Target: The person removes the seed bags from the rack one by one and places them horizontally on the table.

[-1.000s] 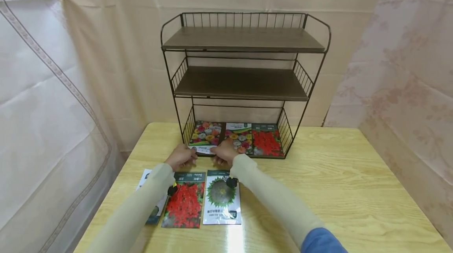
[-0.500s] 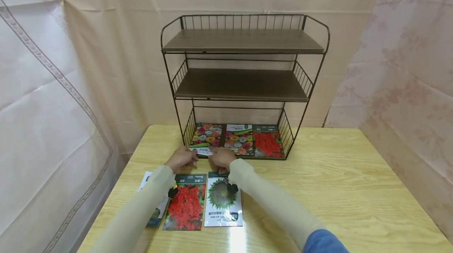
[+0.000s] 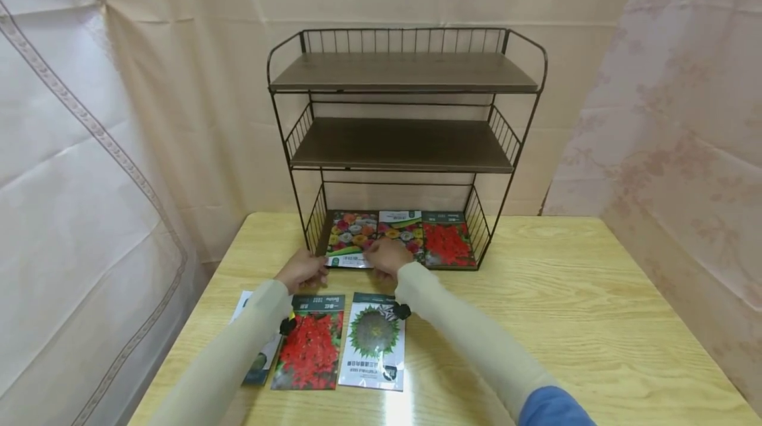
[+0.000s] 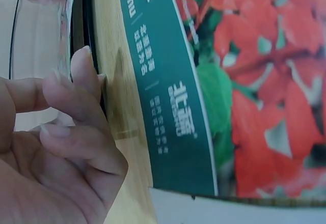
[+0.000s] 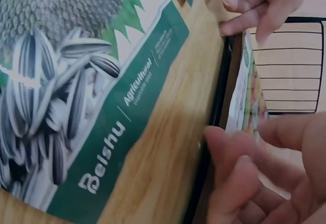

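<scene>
A zinnia-like flower seed packet (image 3: 352, 233) lies on the rack's bottom shelf, its white end facing me. My right hand (image 3: 388, 258) pinches its near right corner; in the right wrist view those fingers (image 5: 234, 152) bend at the shelf's dark front edge. My left hand (image 3: 305, 270) is at the packet's near left corner, thumb beside it and fingers loosely bent. In the left wrist view the left hand (image 4: 66, 142) shows nothing clearly held. A second flower packet (image 3: 409, 231) lies partly behind the right hand, and a red-flower packet (image 3: 449, 244) beyond it.
The black wire rack (image 3: 411, 165) has middle and top boards above the hands. On the wooden table (image 3: 571, 320) in front lie a red-flower packet (image 3: 311, 346), a sunflower packet (image 3: 374, 340) and a white-and-green packet (image 3: 257, 363), partly under the left sleeve.
The flower packet has slid right along the bottom shelf, closing the gap to its neighbour and leaving bare board on its left. The right hand moved right with it; the left hand stayed nearly still.
</scene>
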